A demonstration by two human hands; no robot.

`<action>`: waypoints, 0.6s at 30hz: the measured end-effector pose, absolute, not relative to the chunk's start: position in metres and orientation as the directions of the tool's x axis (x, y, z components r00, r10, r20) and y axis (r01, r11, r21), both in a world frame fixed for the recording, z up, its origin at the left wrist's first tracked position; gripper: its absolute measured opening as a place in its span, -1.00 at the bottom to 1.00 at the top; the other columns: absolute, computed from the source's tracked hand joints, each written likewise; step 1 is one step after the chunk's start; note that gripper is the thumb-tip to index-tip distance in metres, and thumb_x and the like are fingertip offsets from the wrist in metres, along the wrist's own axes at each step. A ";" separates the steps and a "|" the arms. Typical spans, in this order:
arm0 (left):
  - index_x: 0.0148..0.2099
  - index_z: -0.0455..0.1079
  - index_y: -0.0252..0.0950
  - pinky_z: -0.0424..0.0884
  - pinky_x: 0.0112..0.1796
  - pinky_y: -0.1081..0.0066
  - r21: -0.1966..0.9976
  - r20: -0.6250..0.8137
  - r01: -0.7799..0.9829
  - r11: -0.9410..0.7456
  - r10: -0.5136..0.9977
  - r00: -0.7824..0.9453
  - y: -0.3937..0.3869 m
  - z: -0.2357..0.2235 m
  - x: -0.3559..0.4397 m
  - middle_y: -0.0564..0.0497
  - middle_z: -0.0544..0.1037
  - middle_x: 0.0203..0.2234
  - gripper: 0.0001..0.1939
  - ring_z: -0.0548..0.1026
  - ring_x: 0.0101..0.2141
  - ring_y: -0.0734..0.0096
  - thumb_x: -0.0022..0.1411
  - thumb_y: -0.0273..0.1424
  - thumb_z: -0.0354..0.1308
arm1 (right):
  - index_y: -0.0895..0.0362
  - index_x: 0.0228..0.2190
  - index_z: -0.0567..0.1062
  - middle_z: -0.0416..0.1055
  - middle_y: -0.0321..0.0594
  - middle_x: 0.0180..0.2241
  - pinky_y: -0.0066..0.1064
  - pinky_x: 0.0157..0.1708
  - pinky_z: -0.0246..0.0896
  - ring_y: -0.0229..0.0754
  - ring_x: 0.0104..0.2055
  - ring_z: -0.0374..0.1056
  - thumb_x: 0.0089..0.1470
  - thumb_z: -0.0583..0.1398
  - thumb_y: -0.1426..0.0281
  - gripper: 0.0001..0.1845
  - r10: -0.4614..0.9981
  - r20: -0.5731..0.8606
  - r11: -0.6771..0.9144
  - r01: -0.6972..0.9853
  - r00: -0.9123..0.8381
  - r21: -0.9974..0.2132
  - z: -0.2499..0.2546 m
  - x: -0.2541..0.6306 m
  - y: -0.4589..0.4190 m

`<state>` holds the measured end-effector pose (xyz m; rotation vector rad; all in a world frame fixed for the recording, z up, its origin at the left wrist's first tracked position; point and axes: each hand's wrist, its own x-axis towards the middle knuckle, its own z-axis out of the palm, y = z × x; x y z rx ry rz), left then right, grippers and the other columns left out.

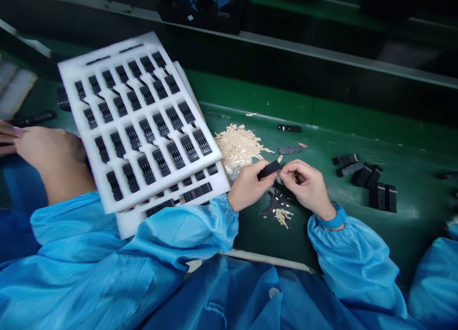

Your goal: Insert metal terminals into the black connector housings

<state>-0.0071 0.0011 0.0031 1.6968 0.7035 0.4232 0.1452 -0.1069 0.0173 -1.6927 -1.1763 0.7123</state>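
Note:
My left hand (246, 186) is closed around a flat black rectangular part (269, 169), gripping it between thumb and fingers. A small cream tab (280, 158) sticks up at the far end of that part. My right hand (307, 184) is pinched at the same end, its thumb and forefinger pressed together; whatever they hold is too small to make out. Just behind the left hand lies a heap of cream flat pieces (240, 144). Below the two hands is a little pile of dark and cream slips (277, 206).
White foam trays (157, 170) filled with black parts are stacked at left. Several black parts (365, 173) lie on the green bench (332, 229) at right; a grey part (290, 150) and a black one (289, 128) lie beyond my hands. Another person's hand (53, 153) is at far left, a blue sleeve (434, 277) at right.

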 end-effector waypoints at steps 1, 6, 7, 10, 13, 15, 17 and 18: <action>-0.27 0.43 -0.28 0.24 -0.42 0.49 0.965 -0.086 0.224 -0.134 0.647 0.757 0.001 0.004 -0.008 0.14 0.36 -0.54 -0.88 0.33 -0.47 0.51 0.28 -0.34 0.14 | 0.08 -0.37 0.51 0.39 -0.24 -0.39 -0.35 -0.45 0.17 -0.25 -0.45 0.23 0.20 0.26 0.28 -0.85 0.923 0.047 -0.118 0.397 0.382 -0.910 0.017 0.145 -0.107; -0.21 0.47 -0.25 0.22 -0.41 0.49 0.930 -0.031 0.254 -0.267 0.629 0.777 -0.002 0.007 -0.011 0.18 0.29 -0.59 -0.90 0.32 -0.51 0.53 0.27 -0.38 0.15 | 0.09 -0.38 0.51 0.38 -0.25 -0.40 -0.37 -0.48 0.16 -0.26 -0.47 0.22 0.20 0.25 0.27 -0.83 0.915 0.010 -0.149 0.360 0.402 -0.921 0.016 0.145 -0.106; -0.20 0.48 -0.24 0.23 -0.40 0.49 0.921 -0.017 0.257 -0.293 0.629 0.777 -0.002 0.007 -0.011 0.18 0.30 -0.59 -0.90 0.33 -0.51 0.52 0.27 -0.38 0.15 | 0.09 -0.38 0.51 0.38 -0.25 -0.41 -0.38 -0.47 0.16 -0.27 -0.47 0.22 0.20 0.25 0.26 -0.83 0.916 0.000 -0.155 0.354 0.401 -0.922 0.016 0.145 -0.106; -0.16 0.48 -0.24 0.29 -0.36 0.48 0.907 0.002 0.283 -0.311 0.678 0.735 -0.002 0.006 -0.011 0.14 0.42 -0.53 -0.87 0.40 -0.46 0.49 0.29 -0.32 0.17 | 0.09 -0.39 0.51 0.37 -0.27 -0.45 -0.39 -0.48 0.16 -0.27 -0.48 0.21 0.19 0.26 0.24 -0.81 0.911 -0.012 -0.169 0.348 0.413 -0.922 0.015 0.146 -0.107; -0.15 0.47 -0.24 0.35 -0.32 0.46 0.919 0.004 0.301 -0.256 0.768 0.640 -0.002 0.006 -0.010 0.10 0.49 -0.47 -0.82 0.45 -0.42 0.45 0.32 -0.25 0.16 | 0.09 -0.40 0.50 0.34 -0.30 -0.49 -0.40 -0.50 0.13 -0.28 -0.51 0.18 0.17 0.26 0.23 -0.79 0.877 -0.016 -0.200 0.334 0.480 -0.921 0.015 0.147 -0.106; -0.15 0.48 -0.23 0.38 -0.27 0.44 0.926 0.036 0.271 -0.261 0.779 0.626 -0.002 0.006 -0.010 0.08 0.54 -0.43 -0.85 0.48 -0.39 0.43 0.33 -0.29 0.15 | 0.09 -0.40 0.50 0.33 -0.31 -0.52 -0.39 -0.50 0.11 -0.28 -0.52 0.16 0.17 0.26 0.22 -0.78 0.866 -0.030 -0.213 0.316 0.499 -0.925 0.014 0.147 -0.106; -0.10 0.49 -0.22 0.40 -0.19 0.42 0.922 0.086 0.230 -0.313 0.742 0.665 -0.003 0.006 -0.011 0.03 0.60 -0.32 -0.86 0.53 -0.30 0.40 0.31 -0.37 0.16 | 0.09 -0.39 0.50 0.33 -0.31 -0.51 -0.39 -0.50 0.09 -0.28 -0.51 0.16 0.17 0.26 0.23 -0.80 0.883 -0.045 -0.206 0.300 0.467 -0.932 0.014 0.147 -0.105; -0.08 0.50 -0.21 0.40 -0.17 0.41 0.915 0.105 0.214 -0.341 0.716 0.690 -0.004 0.006 -0.011 0.02 0.61 -0.27 -0.84 0.54 -0.27 0.39 0.30 -0.40 0.16 | 0.09 -0.39 0.50 0.33 -0.30 -0.50 -0.39 -0.50 0.09 -0.28 -0.51 0.17 0.17 0.26 0.24 -0.81 0.894 -0.047 -0.195 0.292 0.447 -0.936 0.014 0.146 -0.106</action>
